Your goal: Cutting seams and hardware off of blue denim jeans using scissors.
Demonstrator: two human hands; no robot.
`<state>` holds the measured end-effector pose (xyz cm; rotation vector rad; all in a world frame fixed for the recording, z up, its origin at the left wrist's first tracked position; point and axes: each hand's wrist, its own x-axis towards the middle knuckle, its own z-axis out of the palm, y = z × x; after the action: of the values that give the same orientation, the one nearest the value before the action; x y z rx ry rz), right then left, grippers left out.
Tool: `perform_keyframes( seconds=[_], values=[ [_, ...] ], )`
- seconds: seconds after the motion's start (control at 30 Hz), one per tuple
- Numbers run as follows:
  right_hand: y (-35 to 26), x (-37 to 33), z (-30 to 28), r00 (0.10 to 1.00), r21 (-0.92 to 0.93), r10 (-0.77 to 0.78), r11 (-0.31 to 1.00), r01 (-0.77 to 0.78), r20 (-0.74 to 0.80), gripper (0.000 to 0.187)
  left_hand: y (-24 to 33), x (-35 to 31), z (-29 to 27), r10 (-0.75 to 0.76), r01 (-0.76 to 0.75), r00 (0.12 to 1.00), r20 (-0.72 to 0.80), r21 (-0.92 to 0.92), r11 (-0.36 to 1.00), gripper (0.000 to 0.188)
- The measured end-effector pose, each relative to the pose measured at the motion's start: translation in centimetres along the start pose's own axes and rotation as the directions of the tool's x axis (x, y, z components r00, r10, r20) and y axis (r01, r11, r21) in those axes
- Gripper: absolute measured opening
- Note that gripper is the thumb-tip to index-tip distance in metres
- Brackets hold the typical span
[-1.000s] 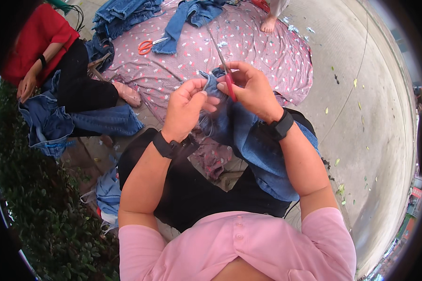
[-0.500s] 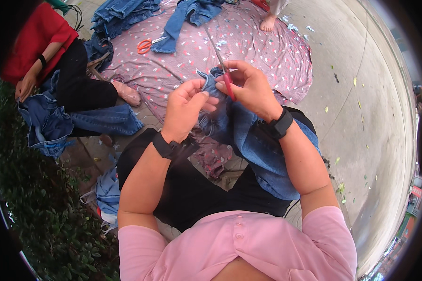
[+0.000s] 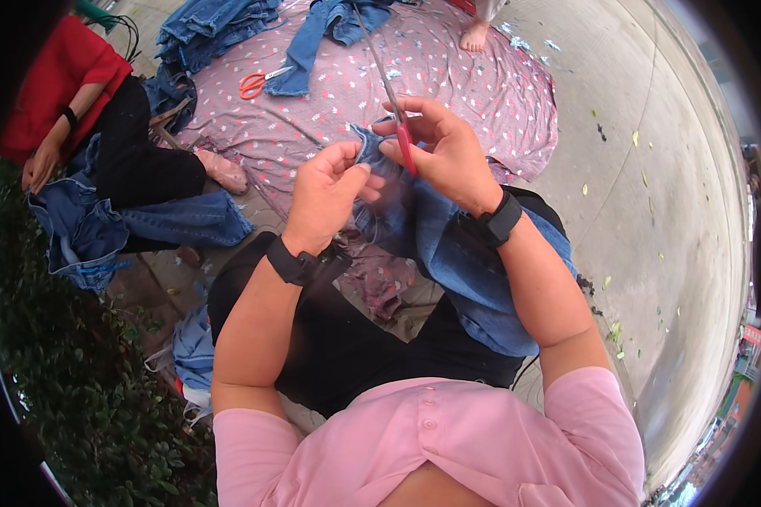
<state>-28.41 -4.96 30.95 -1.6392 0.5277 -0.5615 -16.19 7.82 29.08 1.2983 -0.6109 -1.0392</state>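
Note:
A piece of blue denim [image 3: 461,262], apparently a pair of jeans, lies across my right thigh and rises between my hands. Its frayed upper edge is pinched by my left hand [image 3: 328,188], thumb and fingers closed. My right hand [image 3: 450,156] grips red-handled scissors [image 3: 406,145], seen nearly edge-on, with the long thin blade pointing up and away. The thumb and fingertips of that hand are also close to the denim edge; whether they touch it is hidden. Both wrists wear black bands.
Orange-handled scissors [image 3: 252,85] lie on the patterned cloth [image 3: 473,110] ahead, beside denim pieces [image 3: 296,68] and a denim stack [image 3: 216,34]. A person in red [image 3: 63,93] sits at left with jeans [image 3: 84,224]. Another person's bare foot [image 3: 474,37] stands far right. Shrubs [image 3: 84,380] border the left.
The whole view has shifted slightly. My right hand and its scissors have tilted a little, with the blade more upright; my left hand keeps its pinch on the denim.

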Motion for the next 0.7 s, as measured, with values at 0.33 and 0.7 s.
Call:
perform_keyframes(
  seconds=[0.33, 0.7],
  values=[
    [-0.2, 0.4, -0.4, 0.95, -0.296, -0.111, 0.934, 0.2, 0.292, 0.04, 0.5, -0.2, -0.1, -0.181, 0.15, 0.97, 0.165, 0.183, 0.971, 0.016],
    [-0.6, -0.8, -1.6, 0.948, -0.415, -0.125, 0.876, 0.244, 0.293, 0.036, -1.2, -0.6, 0.6, -0.178, 0.153, 0.977, 0.121, 0.192, 0.969, 0.025]
  ],
)
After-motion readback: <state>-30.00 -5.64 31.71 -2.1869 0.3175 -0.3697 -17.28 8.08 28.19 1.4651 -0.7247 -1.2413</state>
